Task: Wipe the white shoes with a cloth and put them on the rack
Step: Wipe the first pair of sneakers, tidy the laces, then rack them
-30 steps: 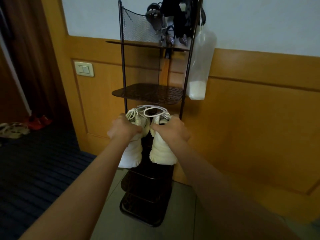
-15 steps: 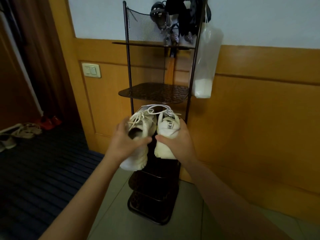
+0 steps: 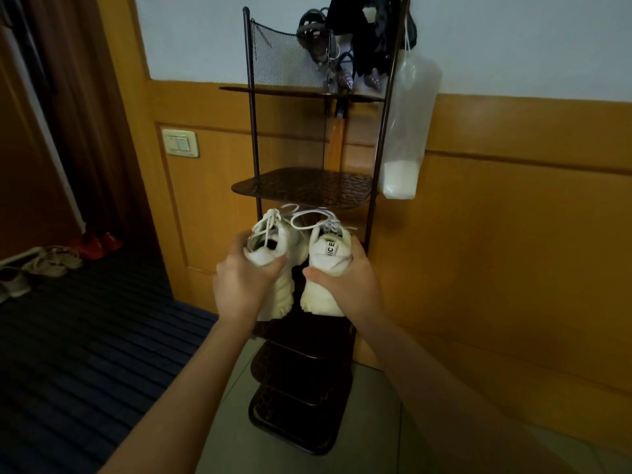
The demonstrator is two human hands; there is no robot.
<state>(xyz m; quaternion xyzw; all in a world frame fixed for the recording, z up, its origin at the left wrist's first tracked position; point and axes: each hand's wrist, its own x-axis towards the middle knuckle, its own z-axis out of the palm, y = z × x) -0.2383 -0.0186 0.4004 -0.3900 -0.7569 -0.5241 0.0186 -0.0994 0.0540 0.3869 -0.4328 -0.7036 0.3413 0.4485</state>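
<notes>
fingers (image 3: 273,263) of the left hand (image 3: 241,285) are wrapped around the heel of the left white sneaker (image 3: 273,244), with the thumb on the inner side of the heel. the right hand (image 3: 349,285) grips the heel of the right white sneaker (image 3: 326,265) in the same way, thumb on the inner side and the other fingers around the outer side. both hands are closed on the shoes, one shoe in each hand.

the two sneakers are side by side, close together but with a dark gap between them, toes pointing away from the person and heels toward the camera. the right one has a black and white tab on the heel with letters on it. their white laces (image 3: 304,217) lie loose in loops over the tops. the shoes are in front of a tall dark metal shoe rack (image 3: 253,131), at the level just under its empty mesh shelf (image 3: 304,186); i cannot tell if the soles already touch the shelf below.

dark sandals (image 3: 318,39) are on the top shelf of the rack. a clear plastic bag (image 3: 407,131) with white content at its bottom hangs on the right post. the rack stands against a wooden wall panel with a light switch (image 3: 180,142) to the left. more footwear (image 3: 51,260) lies on the floor far left, beside a dark striped carpet (image 3: 85,354).
</notes>
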